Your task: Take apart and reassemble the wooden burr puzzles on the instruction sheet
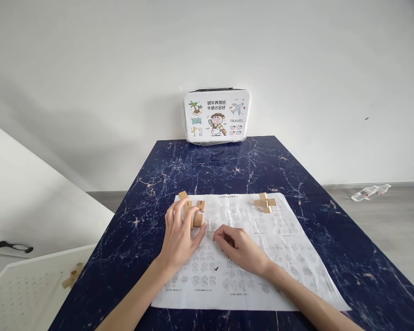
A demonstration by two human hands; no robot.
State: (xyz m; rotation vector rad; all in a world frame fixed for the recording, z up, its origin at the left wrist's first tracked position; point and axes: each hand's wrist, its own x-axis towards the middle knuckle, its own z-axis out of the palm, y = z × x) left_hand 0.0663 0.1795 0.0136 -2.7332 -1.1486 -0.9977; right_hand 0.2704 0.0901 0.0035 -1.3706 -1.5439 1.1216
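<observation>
A printed sheet (241, 294) with rows of small diagrams lies on the dark blue marbled table (207, 177). At its upper left, wooden pieces stand side by side, one marked 2 (188, 206) and one marked 3 (200, 207). My left hand (179, 230) rests over these pieces with its fingers spread around them, touching them. Near the sheet's middle, my right hand (239, 248) rests with its fingers curled in; whatever may be inside is hidden. A cross-shaped wooden puzzle (265, 202) sits at the sheet's upper right, away from both hands.
A white case with cartoon pictures (217, 115) leans on the wall at the table's far edge. Lower left, a white perforated surface (24, 289) holds another wooden puzzle (72, 276). A clear plastic bottle (370, 192) lies on the floor at right.
</observation>
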